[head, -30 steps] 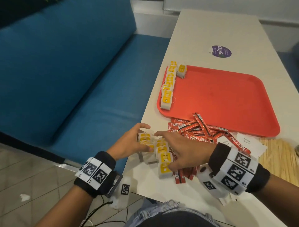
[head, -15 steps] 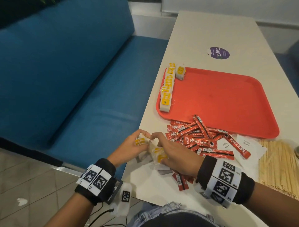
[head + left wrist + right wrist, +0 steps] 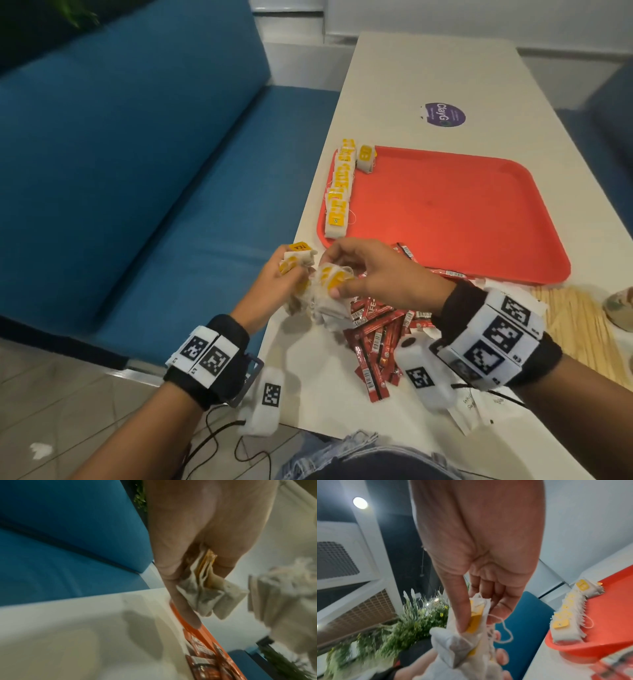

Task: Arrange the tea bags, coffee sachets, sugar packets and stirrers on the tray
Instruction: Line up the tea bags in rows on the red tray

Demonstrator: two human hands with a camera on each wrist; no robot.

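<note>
Head view shows my left hand (image 3: 279, 281) pinching one clump of tea bags (image 3: 298, 262) and my right hand (image 3: 380, 277) gripping a second clump (image 3: 330, 291), both lifted just above the table's near-left edge, near the red tray (image 3: 445, 212). A row of tea bags (image 3: 339, 192) already lines the tray's left rim. I'd judge the strings tangled, so I should part the clumps gently, then extend that row.

White tea bags (image 3: 337, 192) with yellow tags line a red tray (image 3: 455, 219) on a cream counter (image 3: 428, 68); red coffee sachets (image 3: 376, 329), pale wooden stirrers (image 3: 575, 322), a purple sticker (image 3: 444, 114), a blue sofa (image 3: 120, 154) and black-and-white patterned wristbands (image 3: 205, 356) surround it.
</note>
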